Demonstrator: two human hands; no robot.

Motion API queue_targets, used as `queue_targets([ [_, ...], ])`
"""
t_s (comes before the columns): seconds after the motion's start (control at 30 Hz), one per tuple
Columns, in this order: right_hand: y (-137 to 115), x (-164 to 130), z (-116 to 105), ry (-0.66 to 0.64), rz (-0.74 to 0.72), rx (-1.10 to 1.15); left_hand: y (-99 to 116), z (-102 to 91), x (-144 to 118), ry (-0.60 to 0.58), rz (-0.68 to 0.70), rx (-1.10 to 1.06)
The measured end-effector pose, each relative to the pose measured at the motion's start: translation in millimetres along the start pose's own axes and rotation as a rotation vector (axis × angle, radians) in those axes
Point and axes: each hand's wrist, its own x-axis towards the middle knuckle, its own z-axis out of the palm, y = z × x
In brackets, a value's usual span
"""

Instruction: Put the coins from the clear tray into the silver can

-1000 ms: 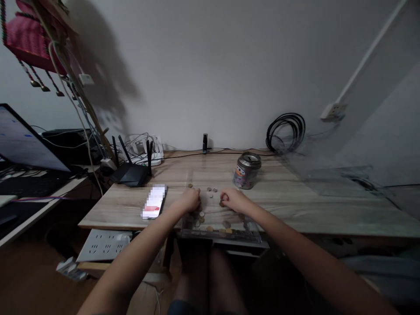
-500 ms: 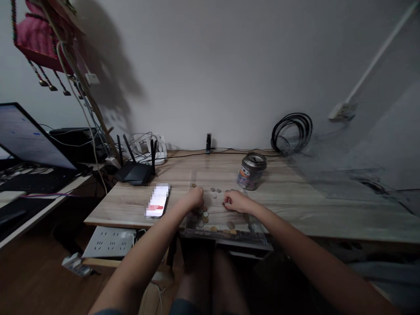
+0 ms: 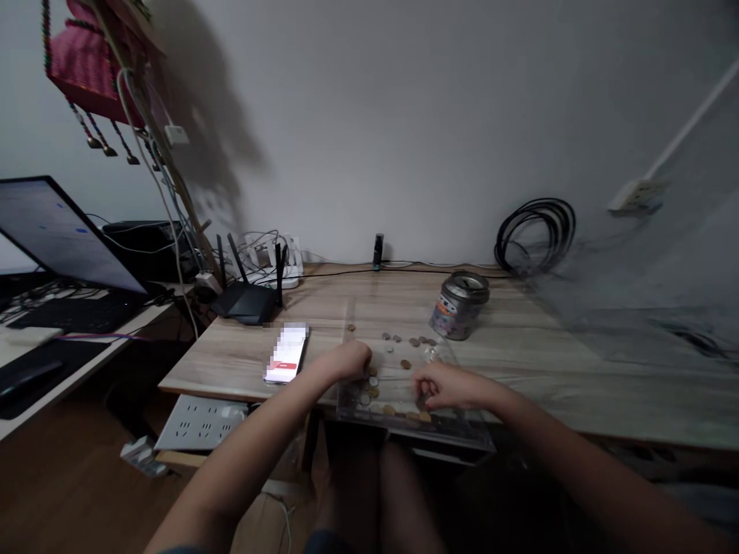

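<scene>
Since half a second ago the right hand (image 3: pixel 447 387) slid down toward the clear tray's (image 3: pixel 456 432) near rim, fingers curled over coins (image 3: pixel 398 412) lower-centre on the tabletop (image 3: pixel 536 362); grip unclear. Left hand (image 3: pixel 349 360) stays fisted at the tray's left edge, coins just right of it.

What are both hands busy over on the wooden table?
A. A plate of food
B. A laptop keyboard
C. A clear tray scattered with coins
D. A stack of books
C: the left hand and the right hand rest over a clear tray with loose coins in it, at the near edge of the table.
</scene>
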Motion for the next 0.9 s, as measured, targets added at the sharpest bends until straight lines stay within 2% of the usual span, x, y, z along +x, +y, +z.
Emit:
queue_targets([
  [0.2, -2.0, -4.9, 0.0, -0.006, 0.024, 0.028, -0.8, -0.7, 1.6, -0.021, 0.002, 0.055],
  [0.37, -1.1, -9.7, -0.9, -0.007, 0.021, 0.066, -5.7, 6.0, -0.8, 0.002, 0.04, -0.091],
  [0.43, 2.2, -11.9, -20.3, 0.149, 0.003, 0.084, -6.1, 9.3, -2.1, 0.049, 0.03, -0.156],
  [0.5, 7.6, -15.6, -57.8, 0.475, 0.054, 0.086, -5.2, 12.9, -3.0, 0.098, 0.01, -0.203],
  [0.57, 14.3, -19.4, -106.2, 0.843, 0.208, 0.052, -3.4, 17.2, -3.2, 0.156, 0.003, -0.228],
  [0.6, 17.6, -20.5, -130.1, 0.957, 0.321, 0.002, -2.6, 19.7, -2.8, 0.195, 0.005, -0.236],
  [0.67, 23.0, -19.4, -168.9, 0.986, 0.542, -0.141, -1.1, 25.0, -1.5, 0.288, 0.006, -0.249],
  [0.73, 25.9, -13.5, -190.4, 0.903, 0.696, -0.289, -0.3, 29.9, 0.4, 0.364, -0.001, -0.271],
  [0.8, 26.5, -5.3, -196.9, 0.846, 0.761, -0.376, -0.2, 33.6, 2.0, 0.403, -0.027, -0.298],
  [0.9, 24.9, 4.2, -195.9, 0.834, 0.787, -0.4, -1.2, 36.9, 3.3, 0.436, -0.065, -0.316],
])
